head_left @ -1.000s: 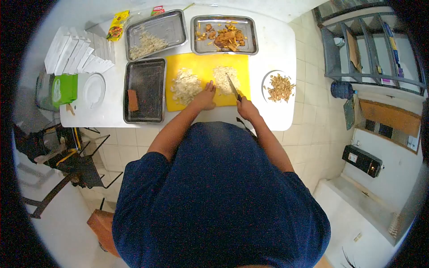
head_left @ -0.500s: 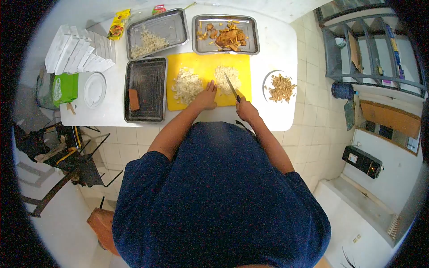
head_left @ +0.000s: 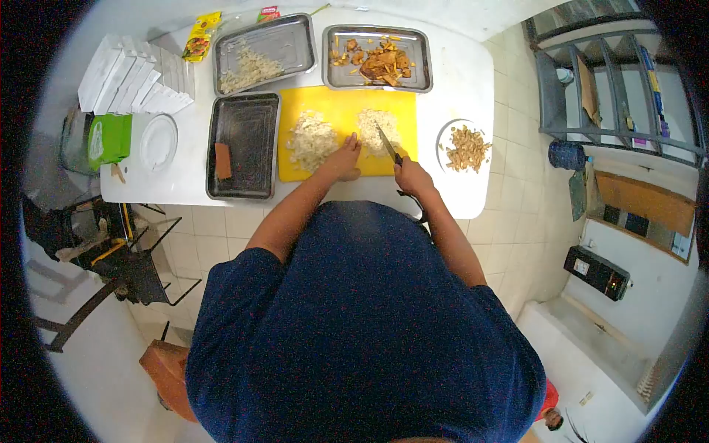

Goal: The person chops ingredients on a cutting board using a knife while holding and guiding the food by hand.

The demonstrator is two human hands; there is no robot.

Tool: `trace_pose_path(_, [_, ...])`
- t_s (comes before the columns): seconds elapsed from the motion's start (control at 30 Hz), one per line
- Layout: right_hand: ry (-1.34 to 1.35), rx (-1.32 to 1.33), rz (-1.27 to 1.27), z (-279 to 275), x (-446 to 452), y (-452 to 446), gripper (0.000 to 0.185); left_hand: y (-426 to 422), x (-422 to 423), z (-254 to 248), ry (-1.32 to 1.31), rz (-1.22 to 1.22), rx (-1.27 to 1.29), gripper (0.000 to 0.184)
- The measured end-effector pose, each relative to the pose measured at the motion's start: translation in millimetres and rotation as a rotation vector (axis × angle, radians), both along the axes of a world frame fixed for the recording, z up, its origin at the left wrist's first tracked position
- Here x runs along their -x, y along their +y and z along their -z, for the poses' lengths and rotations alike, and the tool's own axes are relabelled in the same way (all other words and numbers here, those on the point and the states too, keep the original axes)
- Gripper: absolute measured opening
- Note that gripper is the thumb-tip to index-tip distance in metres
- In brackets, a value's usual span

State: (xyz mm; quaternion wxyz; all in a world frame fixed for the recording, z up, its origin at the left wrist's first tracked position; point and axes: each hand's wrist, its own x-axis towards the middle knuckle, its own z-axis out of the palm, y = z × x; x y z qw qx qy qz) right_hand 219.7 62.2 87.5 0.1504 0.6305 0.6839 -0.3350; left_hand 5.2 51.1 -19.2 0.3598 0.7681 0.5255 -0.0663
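Observation:
My right hand [head_left: 413,179] is closed round the dark handle of a knife [head_left: 386,140], whose blade lies over the right pile of pale chopped food [head_left: 378,127] on a yellow cutting board [head_left: 347,100]. My left hand [head_left: 345,159] rests on the board between the two piles, fingers extended and nothing in them. Beside it on the left is the larger pale chopped pile [head_left: 312,142].
Behind the board stand a tray of brown pieces [head_left: 422,77] and a tray of pale shreds [head_left: 299,44]. A dark tray [head_left: 251,148] holds a reddish block [head_left: 222,161]. At right is a plate of brown strips [head_left: 466,149]. Part of another person [head_left: 550,402] shows lower right.
The view has shifted slightly. A person in red has come into view at the lower right. My hands keep nearly the same places on the board.

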Motion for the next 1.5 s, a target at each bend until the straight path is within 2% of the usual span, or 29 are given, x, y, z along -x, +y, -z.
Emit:
trace_pose_path(0.23, [-0.029, -0.026, -0.043, -16, 8, -3, 0.035, 1, -3, -6, 0.027, -0.010, 0.008, 0.088])
trace_pose_path(0.33, [-0.024, -0.009, -0.056, 10, 6, -14, 0.033, 1, -2, -8, 0.014, -0.018, 0.012, 0.088])
trace_pose_path(0.47, [0.040, -0.028, 0.037, 76, -10, -33, 0.033, 2, -2, -9, 0.017, -0.017, 0.026, 0.087])
trace_pose_path(0.7, [0.045, 0.066, 0.035, 23, -4, -9, 0.034, 2, 1, -8, -0.044, -0.016, 0.013, 0.089])
trace_pose_path(0.77, [0.052, 0.016, 0.003, 13, -9, -5, 0.036, 1, 0, 5, -0.058, -0.034, 0.000, 0.092])
trace_pose_path(0.93, [0.026, -0.055, 0.032, -11, -17, -3, 0.039, 4, -1, -15, -0.016, 0.007, 0.054, 0.088])
trace_pose_path(1.1, [0.066, -0.020, 0.068, 20, -19, -21, 0.038, 4, 2, -13, -0.018, 0.014, 0.044, 0.089])
trace_pose_path(1.2, [0.102, -0.012, 0.118, 83, -26, -35, 0.037, 1, -1, -2, -0.015, 0.031, 0.029, 0.089])
trace_pose_path(1.27, [0.156, -0.079, 0.113, 87, -26, -33, 0.035, 5, 0, -4, -0.007, 0.026, 0.031, 0.090])
trace_pose_path(1.5, [0.112, 0.052, 0.085, 14, -16, 1, 0.038, 3, 4, -13, -0.075, 0.001, 0.036, 0.088])
